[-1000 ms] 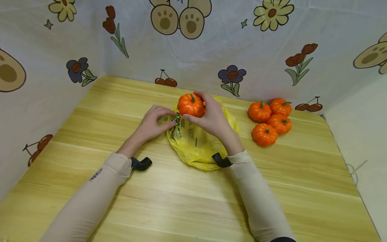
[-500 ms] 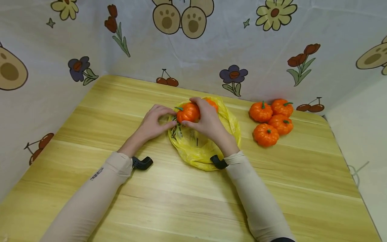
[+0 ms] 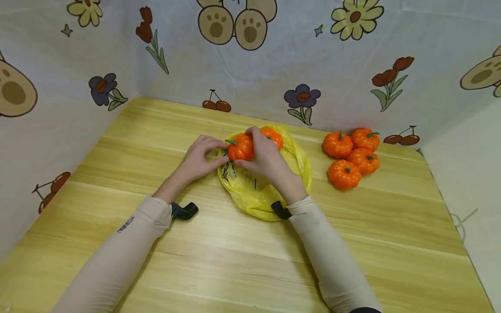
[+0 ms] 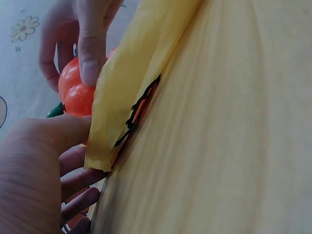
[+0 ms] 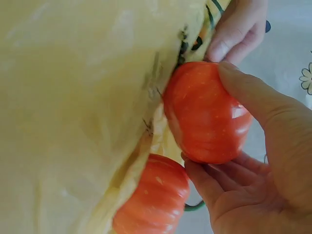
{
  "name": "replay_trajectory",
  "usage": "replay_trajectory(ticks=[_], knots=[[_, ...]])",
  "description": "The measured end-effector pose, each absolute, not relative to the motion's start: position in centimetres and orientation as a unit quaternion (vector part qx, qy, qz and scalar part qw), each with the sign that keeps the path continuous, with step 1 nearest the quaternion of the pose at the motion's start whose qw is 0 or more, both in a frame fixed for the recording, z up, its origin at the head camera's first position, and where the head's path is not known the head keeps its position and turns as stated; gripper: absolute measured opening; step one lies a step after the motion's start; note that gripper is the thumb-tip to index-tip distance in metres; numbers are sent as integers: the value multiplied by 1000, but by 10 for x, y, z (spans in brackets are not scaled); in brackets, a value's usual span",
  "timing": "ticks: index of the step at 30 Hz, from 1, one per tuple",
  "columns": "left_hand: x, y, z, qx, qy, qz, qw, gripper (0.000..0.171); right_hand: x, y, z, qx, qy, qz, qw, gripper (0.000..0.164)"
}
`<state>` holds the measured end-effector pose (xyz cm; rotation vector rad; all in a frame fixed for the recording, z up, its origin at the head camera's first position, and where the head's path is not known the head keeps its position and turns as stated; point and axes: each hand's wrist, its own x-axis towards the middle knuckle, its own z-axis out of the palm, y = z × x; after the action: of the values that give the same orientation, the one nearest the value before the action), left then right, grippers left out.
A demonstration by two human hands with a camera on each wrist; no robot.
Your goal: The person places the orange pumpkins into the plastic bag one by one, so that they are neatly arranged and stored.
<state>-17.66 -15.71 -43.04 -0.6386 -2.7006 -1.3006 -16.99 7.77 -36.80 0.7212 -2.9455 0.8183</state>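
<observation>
Over the left part of a yellow plastic bag [image 3: 254,206], my right hand [image 3: 268,160] grips a small orange pumpkin [image 3: 240,148] with a green stem. Its thumb and fingers lie on opposite sides of the pumpkin in the right wrist view. My left hand [image 3: 195,160] pinches the bag's left edge, the bag's rim [image 4: 100,151] overlapping its fingertips in the left wrist view. Behind my right hand, a second pumpkin [image 3: 273,137] rests in the bag, partly hidden by that hand.
Several more orange pumpkins [image 3: 346,174] sit grouped to the right of the bag on the wooden table [image 3: 219,265]. A white cloth [image 3: 250,69] printed with flowers and cherries stands behind the table. Black wrist-worn pieces [image 3: 185,211] jut from both sleeves.
My right hand has lowered the held pumpkin and shifted it left, its stem now tilting toward my left hand. The second pumpkin has come more into sight. My left hand stays at the bag's edge.
</observation>
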Motion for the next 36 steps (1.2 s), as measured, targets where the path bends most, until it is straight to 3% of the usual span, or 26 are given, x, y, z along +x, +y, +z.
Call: replay_trajectory(ticks=[17,26,36], knots=[[-178,-157,-431,-202,-881,-425,40,43,-166,76,-369,219,-954,194,64,73],[-178,-157,-429,-190,-883,-428,35,47,-168,76,-369,238,-955,165,61,76],[-178,-157,-430,-189,-885,-425,34,50,-169,76,-370,240,-953,178,55,67]])
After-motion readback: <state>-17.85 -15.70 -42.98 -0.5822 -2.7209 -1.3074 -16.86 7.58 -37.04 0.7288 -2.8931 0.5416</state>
